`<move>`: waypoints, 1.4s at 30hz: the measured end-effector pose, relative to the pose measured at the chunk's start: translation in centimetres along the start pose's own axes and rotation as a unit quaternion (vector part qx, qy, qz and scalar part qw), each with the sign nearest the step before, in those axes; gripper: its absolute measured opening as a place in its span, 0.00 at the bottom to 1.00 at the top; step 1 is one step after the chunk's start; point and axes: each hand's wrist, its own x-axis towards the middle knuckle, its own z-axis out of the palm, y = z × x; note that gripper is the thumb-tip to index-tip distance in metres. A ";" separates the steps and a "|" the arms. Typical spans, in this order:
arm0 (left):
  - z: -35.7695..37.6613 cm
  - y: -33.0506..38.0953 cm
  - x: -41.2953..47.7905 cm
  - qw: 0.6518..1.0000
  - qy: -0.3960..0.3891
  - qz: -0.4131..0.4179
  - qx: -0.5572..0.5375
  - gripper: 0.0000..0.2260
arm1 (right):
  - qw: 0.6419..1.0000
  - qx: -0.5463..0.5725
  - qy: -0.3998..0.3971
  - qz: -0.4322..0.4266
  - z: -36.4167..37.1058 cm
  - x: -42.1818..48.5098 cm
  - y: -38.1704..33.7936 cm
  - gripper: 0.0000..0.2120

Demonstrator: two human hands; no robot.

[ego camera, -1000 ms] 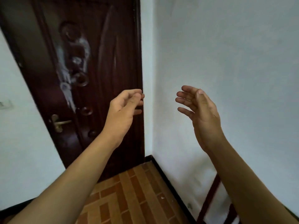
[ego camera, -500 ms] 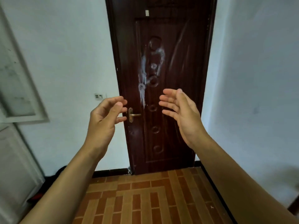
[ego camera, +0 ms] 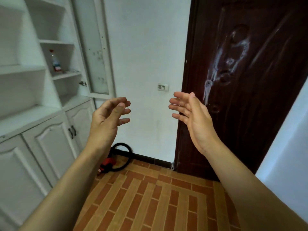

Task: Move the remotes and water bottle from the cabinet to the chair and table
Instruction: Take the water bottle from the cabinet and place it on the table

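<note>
The white cabinet (ego camera: 33, 124) fills the left side, its open shelves lying up and to the left of both hands. The left hand (ego camera: 108, 119), loosely curled and empty, is the nearer one. The right hand (ego camera: 195, 117), fingers straight and empty, hangs before the dark door (ego camera: 250, 122). The water bottle (ego camera: 55, 61) stands upright on a middle shelf, well apart from either hand. I cannot make out any remotes.
</note>
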 end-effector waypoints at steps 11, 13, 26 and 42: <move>2.3 0.1 2.2 0.987 0.068 0.008 0.146 0.11 | 0.987 0.107 -0.122 0.017 -0.4 7.8 4.2 0.22; 3.8 0.3 3.4 0.982 0.070 0.017 0.177 0.11 | 0.984 0.119 -0.133 0.016 -1.5 9.7 4.1 0.21; 8.0 -0.3 8.5 0.969 0.125 0.075 0.198 0.14 | 0.965 0.148 -0.217 0.008 -3.8 19.1 6.2 0.22; -3.2 -6.4 19.6 0.967 0.203 0.072 0.135 0.12 | 0.960 0.089 -0.264 -0.014 9.3 28.8 11.1 0.22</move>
